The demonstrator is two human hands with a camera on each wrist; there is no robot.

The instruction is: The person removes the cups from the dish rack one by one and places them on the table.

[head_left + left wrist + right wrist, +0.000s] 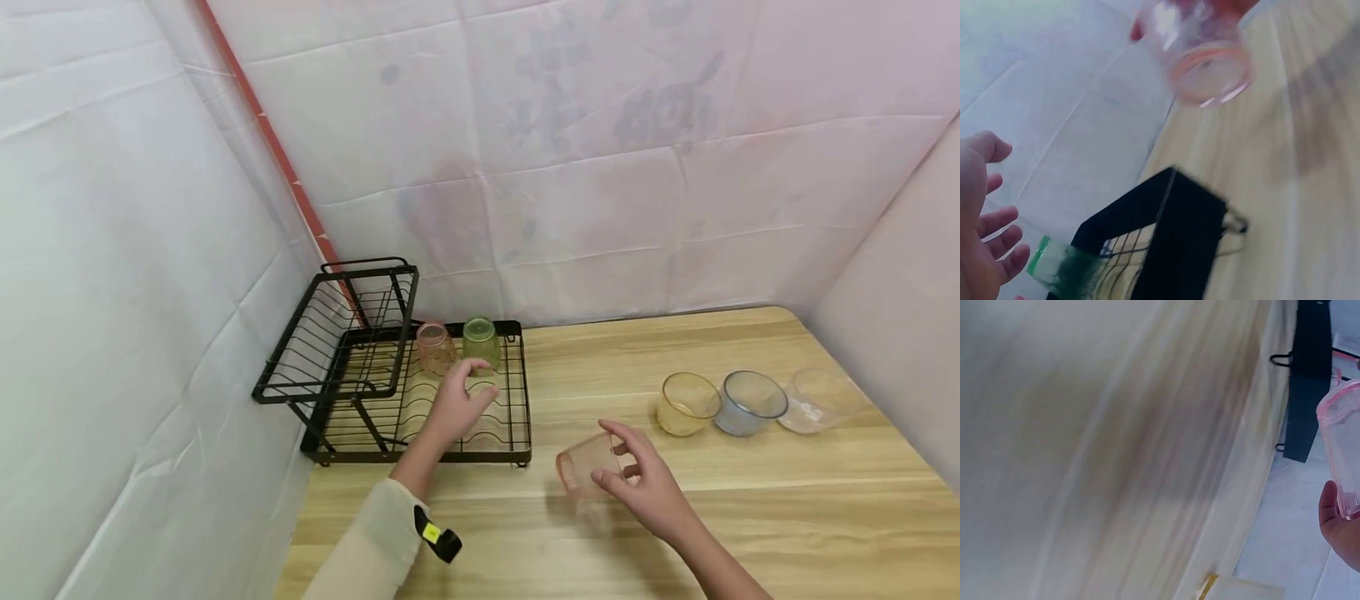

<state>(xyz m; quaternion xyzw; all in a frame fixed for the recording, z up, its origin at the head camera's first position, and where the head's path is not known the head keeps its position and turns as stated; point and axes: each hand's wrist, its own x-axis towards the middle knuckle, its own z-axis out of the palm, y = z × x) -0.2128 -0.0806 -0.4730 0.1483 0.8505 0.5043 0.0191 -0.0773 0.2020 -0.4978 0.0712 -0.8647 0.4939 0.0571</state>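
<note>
Head view shows faint grey marks resembling written characters (555, 83) on the white sheeting (570, 196) behind the desk (600, 342), too pale and blurred to read. On the black strap (447, 546) at the left wrist sits a small yellow tag (431, 532); any print on it is too small to make out.

The left arm, in a pale sleeve (367, 542), reaches up from the lower edge, and the left hand (455, 408) is above the lower tier of the black rack (528, 400). Its grip is spread, thumb well apart from the forefinger, near the green glass (480, 337). That glass stands upside down beside a rosy glass (435, 335) at the rack's back.

From the lower right comes a bare forearm (712, 554); the right hand (645, 487) points toward the rack, its grip pinching the pink glass (588, 467) near the mouth between thumb and fingers. The pink glass is tilted on its side above the desk, base toward the rack, between the rack and a row of yellow glass (686, 404), bluish glass (750, 404) and clear glass (817, 404).
</note>
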